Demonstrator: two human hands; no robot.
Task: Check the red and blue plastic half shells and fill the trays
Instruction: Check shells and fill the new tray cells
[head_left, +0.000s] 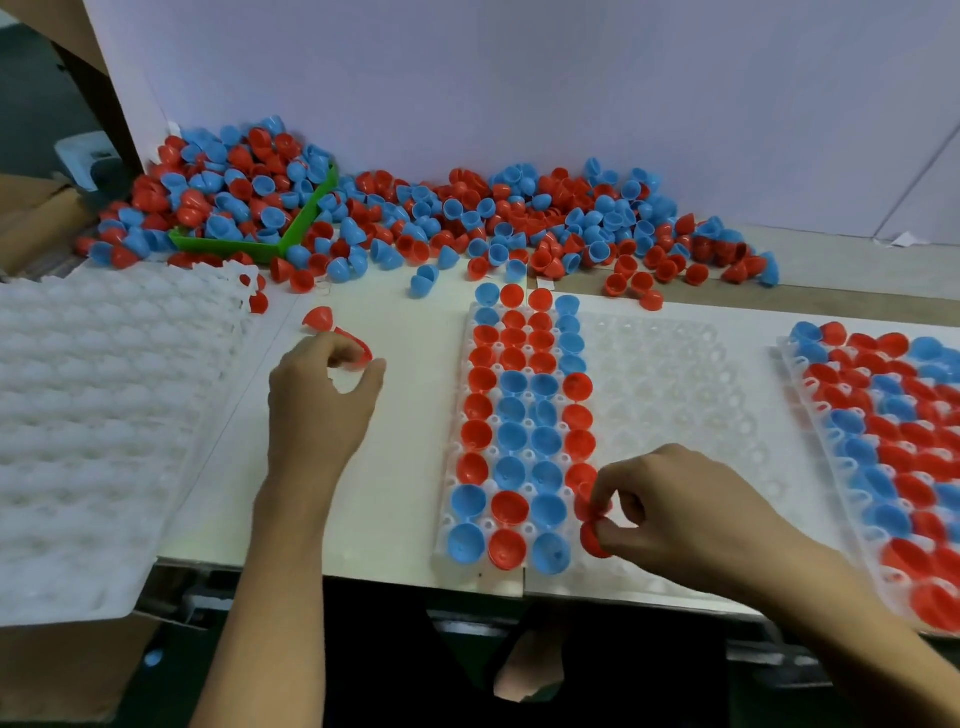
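The right hand (670, 499) pinches red half shells (592, 519) at the near end of the centre tray (675, 395), over its fourth column; they look stacked, so two could drop into one pocket; a tilted shell might ride on a rim. The left hand (317, 400), left of that tray, curls loosely around another red half shell (358, 348); its grip looks light, and the shell may slip onto the bench (410, 322). The centre tray holds four columns of red and blue shells, its right part bare; beyond it lies the loose shell heap (467, 218) spilling over a green bin (291, 228); right of it a fuller tray (883, 431); left, stacked white trays (104, 395).
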